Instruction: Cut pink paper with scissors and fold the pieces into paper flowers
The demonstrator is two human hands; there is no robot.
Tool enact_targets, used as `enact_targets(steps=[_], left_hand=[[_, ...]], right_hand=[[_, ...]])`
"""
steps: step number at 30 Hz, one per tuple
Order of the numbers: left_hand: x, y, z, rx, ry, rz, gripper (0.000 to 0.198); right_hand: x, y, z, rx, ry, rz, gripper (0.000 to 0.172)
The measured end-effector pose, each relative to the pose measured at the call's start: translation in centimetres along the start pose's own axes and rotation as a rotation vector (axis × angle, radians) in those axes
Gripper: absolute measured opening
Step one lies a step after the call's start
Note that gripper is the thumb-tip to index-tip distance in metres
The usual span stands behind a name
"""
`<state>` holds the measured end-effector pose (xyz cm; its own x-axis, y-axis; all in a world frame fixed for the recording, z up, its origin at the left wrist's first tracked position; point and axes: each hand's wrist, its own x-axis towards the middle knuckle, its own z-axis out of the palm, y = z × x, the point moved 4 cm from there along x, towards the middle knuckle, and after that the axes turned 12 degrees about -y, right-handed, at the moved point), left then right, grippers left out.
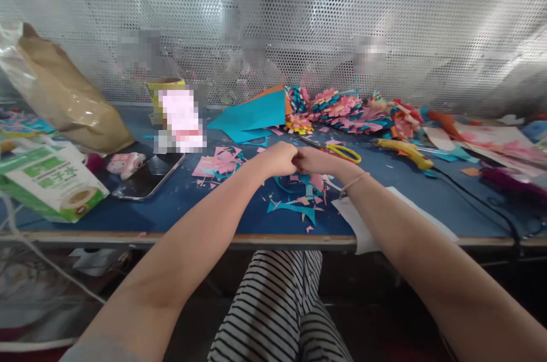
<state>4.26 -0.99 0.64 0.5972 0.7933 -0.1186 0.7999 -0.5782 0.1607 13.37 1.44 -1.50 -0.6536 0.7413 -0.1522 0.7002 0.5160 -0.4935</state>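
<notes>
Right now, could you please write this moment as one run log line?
left hand: meets right hand, contents unclear | right hand: contents unclear | near hands: paper scraps, scissors | left side: phone, box

Only illegible print, on a box [48,181]

Mid-frame, the left hand [280,158] meets the right hand [315,161], their backs blocking my view: I can't tell what's between the fingers! Left of centre, a pale panel [183,114] dissolves into pixels. Far left, the edge clips a carton [53,179]; far right, a purple bundle [510,181], blurred.
</notes>
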Motion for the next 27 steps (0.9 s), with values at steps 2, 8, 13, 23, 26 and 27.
enact_targets(steps=[2, 8, 13, 23, 26, 27], left_hand=[[0.2, -0.5, -0.2, -0.043, 0.047, 0.039, 0.022], [0.7, -2.0, -0.9, -0.18, 0.196, 0.052, 0.021], [1.3, -3.9, -1.0, -0.409, 0.262, -0.005, 0.026], [1.4, -5.9, -0.7, -0.745, 0.315, -0.123, 0.014], [1.4, -6.1, -0.6, -0.767, 0.334, -0.133, 0.012], [1.5, -6.2, -0.6, -0.767, 0.336, -0.133, 0.011]], right_hand=[[0.3, 0.2, 0.2, 0.069, -0.003, 0.032, 0.014], [0.7, 0.2, -0.5, 0.13, 0.125, -0.037, 0.024], [0.5, 0.8, -1.4, 0.234, 0.202, -0.057, 0.02], [0.5, 1.1, -1.9, 0.257, 0.274, -0.086, 0.018], [0.5, 1.3, -2.1, 0.174, 0.325, -0.079, 0.018], [0.5, 1.4, -2.1, 0.161, 0.338, -0.073, 0.018]])
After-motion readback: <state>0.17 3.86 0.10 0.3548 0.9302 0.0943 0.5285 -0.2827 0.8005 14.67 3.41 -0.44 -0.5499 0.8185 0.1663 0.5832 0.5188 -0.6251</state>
